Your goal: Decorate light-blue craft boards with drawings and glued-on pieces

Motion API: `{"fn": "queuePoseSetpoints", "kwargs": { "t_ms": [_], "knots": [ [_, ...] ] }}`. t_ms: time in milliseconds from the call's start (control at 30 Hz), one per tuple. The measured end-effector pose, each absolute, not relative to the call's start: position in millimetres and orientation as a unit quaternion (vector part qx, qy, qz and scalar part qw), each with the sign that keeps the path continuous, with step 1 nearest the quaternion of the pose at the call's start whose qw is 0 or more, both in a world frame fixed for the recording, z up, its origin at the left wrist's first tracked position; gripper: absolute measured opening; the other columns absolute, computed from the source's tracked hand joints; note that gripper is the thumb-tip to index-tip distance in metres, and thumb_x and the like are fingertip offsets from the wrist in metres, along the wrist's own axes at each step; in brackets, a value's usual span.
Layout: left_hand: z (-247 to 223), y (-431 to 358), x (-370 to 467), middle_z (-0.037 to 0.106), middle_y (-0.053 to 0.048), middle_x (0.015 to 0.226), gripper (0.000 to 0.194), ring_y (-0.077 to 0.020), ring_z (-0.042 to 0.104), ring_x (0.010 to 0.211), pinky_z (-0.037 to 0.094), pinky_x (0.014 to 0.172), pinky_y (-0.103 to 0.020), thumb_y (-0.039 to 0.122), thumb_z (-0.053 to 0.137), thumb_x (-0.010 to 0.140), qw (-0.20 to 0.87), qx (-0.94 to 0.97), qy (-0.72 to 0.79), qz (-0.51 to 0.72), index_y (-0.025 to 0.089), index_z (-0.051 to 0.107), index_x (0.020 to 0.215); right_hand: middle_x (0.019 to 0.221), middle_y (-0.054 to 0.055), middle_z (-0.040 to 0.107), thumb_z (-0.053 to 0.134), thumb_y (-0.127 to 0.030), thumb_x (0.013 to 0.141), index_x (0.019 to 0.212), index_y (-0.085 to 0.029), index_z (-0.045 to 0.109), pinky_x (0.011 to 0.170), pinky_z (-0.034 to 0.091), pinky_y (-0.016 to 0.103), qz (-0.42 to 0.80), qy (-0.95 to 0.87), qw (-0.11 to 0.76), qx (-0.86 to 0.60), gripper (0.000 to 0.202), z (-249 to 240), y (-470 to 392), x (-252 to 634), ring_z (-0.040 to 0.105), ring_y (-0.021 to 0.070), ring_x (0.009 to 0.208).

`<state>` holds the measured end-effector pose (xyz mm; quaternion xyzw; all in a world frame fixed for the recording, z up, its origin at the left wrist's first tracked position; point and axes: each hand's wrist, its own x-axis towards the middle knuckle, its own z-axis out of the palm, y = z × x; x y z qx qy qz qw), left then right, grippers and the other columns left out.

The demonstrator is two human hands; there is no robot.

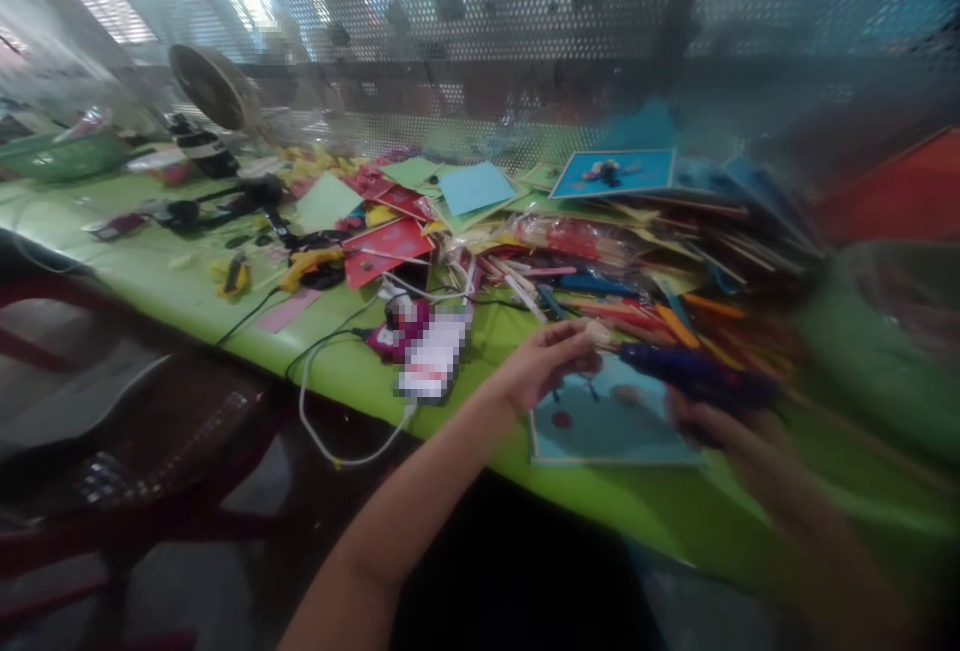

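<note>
My right hand [724, 431] is wrapped round a dark blue hot glue gun [694, 371], its nozzle pointing left. Close to that nozzle, my left hand [551, 366] pinches a small pale piece [598, 333], too blurred to name. Beneath both hands a light blue card [622, 436] lies flat near the table's front edge, with a reddish round spot and small dark marks on it. Left of my forearm is a phone [433, 356] with a white cable plugged into its lower end. The grip of the glue gun is partly hidden by my fingers.
Coloured sticks [630, 311] and stacked cards [476, 189] crowd the green table behind my hands. A green basin [885, 341] stands at the right. Yellow-handled tools [311, 266], cables and a fan [210, 89] are to the left. Dark red chairs [150, 521] stand below the edge.
</note>
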<state>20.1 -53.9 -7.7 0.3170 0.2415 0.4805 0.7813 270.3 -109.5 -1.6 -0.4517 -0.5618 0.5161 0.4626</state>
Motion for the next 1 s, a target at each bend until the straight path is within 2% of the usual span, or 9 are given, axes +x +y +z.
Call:
{"fn": "queuePoseSetpoints", "kwargs": {
  "t_ms": [333, 500, 667, 833, 1000],
  "knots": [
    [-7.6, -54.5, 20.3, 0.078, -0.009, 0.100, 0.044, -0.0130, 0.068, 0.079, 0.053, 0.086, -0.031, 0.040, 0.094, 0.069, 0.778, 0.354, 0.253, 0.454, 0.015, 0.079, 0.102, 0.069, 0.004, 0.064, 0.080, -0.049, 0.081, 0.076, -0.019, 0.075, 0.046, 0.044, 0.023, 0.516, -0.558, 0.484, -0.433, 0.031, 2.2, -108.0, 265.7, 0.053, 0.0123, 0.053],
    [-6.4, -54.5, 18.7, 0.078, -0.009, 0.102, 0.050, -0.0135, 0.069, 0.080, 0.053, 0.085, -0.031, 0.040, 0.095, 0.067, 0.775, 0.343, 0.257, 0.465, 0.015, 0.078, 0.107, 0.070, 0.005, 0.065, 0.080, -0.051, 0.080, 0.076, -0.018, 0.075, 0.045, 0.044, 0.023, 0.514, -0.549, 0.482, -0.449, 0.034, -0.4, -108.3, 269.2, 0.053, 0.0124, 0.054],
    [-7.0, -54.0, 17.7, 0.074, -0.004, 0.088, 0.050, -0.0118, 0.067, 0.075, 0.054, 0.083, -0.030, 0.040, 0.095, 0.068, 0.767, 0.325, 0.259, 0.488, 0.015, 0.078, 0.108, 0.067, 0.004, 0.064, 0.082, -0.050, 0.078, 0.073, -0.019, 0.074, 0.043, 0.043, 0.022, 0.515, -0.554, 0.483, -0.441, 0.033, 0.7, -109.0, 267.9, 0.052, 0.0123, 0.052],
    [-8.5, -53.6, 17.5, 0.078, -0.010, 0.103, 0.050, -0.0156, 0.070, 0.085, 0.055, 0.087, -0.031, 0.042, 0.095, 0.068, 0.768, 0.365, 0.263, 0.456, 0.014, 0.078, 0.107, 0.068, 0.003, 0.064, 0.082, -0.051, 0.078, 0.073, -0.020, 0.075, 0.044, 0.045, 0.022, 0.509, -0.553, 0.492, -0.440, 0.031, -1.1, -106.7, 266.5, 0.054, 0.0125, 0.052],
    [-8.6, -53.4, 17.1, 0.078, -0.008, 0.097, 0.050, -0.0123, 0.069, 0.078, 0.055, 0.083, -0.029, 0.041, 0.095, 0.067, 0.767, 0.346, 0.267, 0.470, 0.015, 0.079, 0.107, 0.068, 0.003, 0.064, 0.081, -0.050, 0.079, 0.073, -0.022, 0.075, 0.045, 0.045, 0.023, 0.514, -0.553, 0.488, -0.438, 0.029, -1.8, -106.6, 267.5, 0.054, 0.0130, 0.053]
  ]
}}
